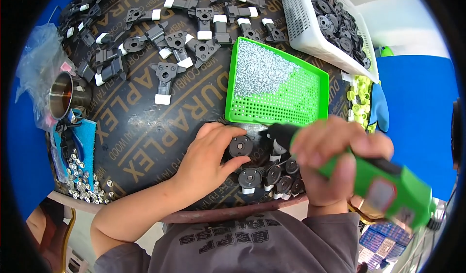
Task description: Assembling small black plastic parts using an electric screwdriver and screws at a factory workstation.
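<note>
My left hand [206, 151] curls round a black plastic part with a round disc face [240, 146], thumb on its near side, fingers on its far side. My right hand [330, 149], a little blurred, is wrapped round a green electric screwdriver [407, 191]. The tool's dark front end [281, 131] points left toward the part. Directly below my left thumb lies another black disc-faced part [250, 178] with a white end. Several similar parts [274, 173] sit close together under the screwdriver, partly covered by my right hand.
A green tray [229, 95] of small silver screws stands beyond my hands. Behind it, a white basket [296, 18] holds black discs. Black parts with white ends [165, 76] spread over the far left. A metal cup [60, 95], silver pieces [80, 176] and yellow-green caps [360, 98] lie at the sides.
</note>
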Motion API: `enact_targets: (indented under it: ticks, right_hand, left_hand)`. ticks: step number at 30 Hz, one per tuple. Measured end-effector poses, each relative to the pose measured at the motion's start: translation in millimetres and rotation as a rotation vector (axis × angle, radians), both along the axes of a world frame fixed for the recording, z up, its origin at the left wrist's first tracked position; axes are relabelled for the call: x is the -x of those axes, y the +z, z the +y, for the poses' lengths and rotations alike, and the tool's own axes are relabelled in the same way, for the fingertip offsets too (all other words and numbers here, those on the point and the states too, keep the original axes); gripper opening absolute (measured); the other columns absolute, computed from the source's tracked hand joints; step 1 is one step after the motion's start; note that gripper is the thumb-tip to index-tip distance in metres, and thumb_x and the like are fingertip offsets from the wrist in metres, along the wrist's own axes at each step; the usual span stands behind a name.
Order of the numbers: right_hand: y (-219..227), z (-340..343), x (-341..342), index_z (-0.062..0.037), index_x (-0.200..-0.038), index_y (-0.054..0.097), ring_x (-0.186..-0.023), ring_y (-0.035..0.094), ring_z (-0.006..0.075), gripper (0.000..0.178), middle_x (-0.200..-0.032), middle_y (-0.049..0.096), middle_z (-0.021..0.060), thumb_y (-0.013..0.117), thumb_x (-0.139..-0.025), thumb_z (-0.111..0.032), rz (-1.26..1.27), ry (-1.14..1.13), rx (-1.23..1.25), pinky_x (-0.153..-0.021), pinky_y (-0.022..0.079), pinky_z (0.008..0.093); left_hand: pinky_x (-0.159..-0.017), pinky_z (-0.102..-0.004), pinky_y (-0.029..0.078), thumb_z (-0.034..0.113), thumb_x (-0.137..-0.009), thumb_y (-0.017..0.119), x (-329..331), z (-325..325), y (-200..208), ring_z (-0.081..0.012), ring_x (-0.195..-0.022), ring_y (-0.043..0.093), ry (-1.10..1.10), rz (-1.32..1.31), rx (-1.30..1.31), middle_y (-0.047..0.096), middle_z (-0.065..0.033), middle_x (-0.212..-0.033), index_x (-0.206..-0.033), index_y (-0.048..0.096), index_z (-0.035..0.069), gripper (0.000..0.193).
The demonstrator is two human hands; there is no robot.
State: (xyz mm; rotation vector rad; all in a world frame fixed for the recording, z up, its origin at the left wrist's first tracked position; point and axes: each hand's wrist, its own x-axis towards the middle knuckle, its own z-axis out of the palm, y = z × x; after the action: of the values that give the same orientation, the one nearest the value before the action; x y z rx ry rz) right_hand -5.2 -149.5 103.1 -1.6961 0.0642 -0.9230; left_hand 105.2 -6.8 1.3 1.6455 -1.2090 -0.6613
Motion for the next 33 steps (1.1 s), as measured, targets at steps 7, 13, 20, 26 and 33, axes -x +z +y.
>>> enact_targets:
  ticks: [7, 13, 20, 26, 33]
  right_hand:
    - [-18.5, -20.7, -5.0, -0.0142, -0.114, 0.039, -0.06, 0.053, 0.0189, 0.026, -0.069, 0.052, 0.0059, 0.059, -0.099, -0.02, 0.168, -0.054, 0.022, -0.058, 0.05, 0.0366]
    - [-18.6, -19.4, -4.9, -0.0146, -0.113, 0.036, -0.059, 0.053, 0.0192, 0.027, -0.068, 0.051, 0.006, 0.059, -0.1, -0.022, 0.189, -0.048, 0.047, -0.058, 0.051, 0.0364]
    - [6.8, -6.9, 2.7, -0.0133, -0.113, 0.043, -0.057, 0.053, 0.0198, 0.023, -0.067, 0.051, 0.0055, 0.059, -0.1, -0.023, 0.063, -0.087, -0.008, -0.053, 0.049, 0.0359]
    - [15.2, 10.9, 14.4, -0.0085, -0.111, 0.041, -0.052, 0.056, 0.0184, 0.027, -0.069, 0.056, 0.0069, 0.062, -0.096, -0.015, -0.044, 0.108, 0.088, -0.047, 0.054, 0.0334]
    - [-2.5, 17.4, 18.1, -0.0061, -0.11, 0.038, -0.053, 0.06, 0.0192, 0.026, -0.069, 0.057, 0.0085, 0.059, -0.095, -0.01, -0.002, 0.217, 0.103, -0.048, 0.055, 0.0332]
  left_hand:
    - [-0.095, -0.0446, 0.046, 0.019, -0.082, 0.078, 0.8, -5.8, 2.2, -0.0366, -0.111, 0.055, -0.014, -0.043, 0.024, 0.063, -0.0168, -0.11, -0.118, 0.059, 0.0, 0.045]
    - [-0.094, -0.0449, 0.046, 0.019, -0.081, 0.078, 0.5, -4.3, 0.5, -0.0367, -0.111, 0.055, -0.016, -0.059, 0.022, 0.063, -0.0167, -0.11, -0.118, 0.059, 0.001, 0.045]
    - [-0.094, -0.045, 0.046, 0.019, -0.081, 0.078, 1.5, -4.3, -0.9, -0.0368, -0.11, 0.055, -0.012, -0.055, 0.035, 0.063, -0.0162, -0.11, -0.119, 0.059, 0.002, 0.045]
    - [-0.093, -0.0427, 0.047, 0.012, -0.073, 0.085, 2.3, -3.6, -4.0, -0.0346, -0.108, 0.057, 0.027, -0.036, 0.063, 0.065, -0.0118, -0.112, -0.12, 0.06, 0.005, 0.053]
    - [-0.092, -0.0417, 0.047, 0.009, -0.074, 0.083, 2.6, -3.4, -2.8, -0.0345, -0.108, 0.056, 0.021, -0.028, 0.052, 0.064, -0.0113, -0.113, -0.123, 0.059, 0.008, 0.055]
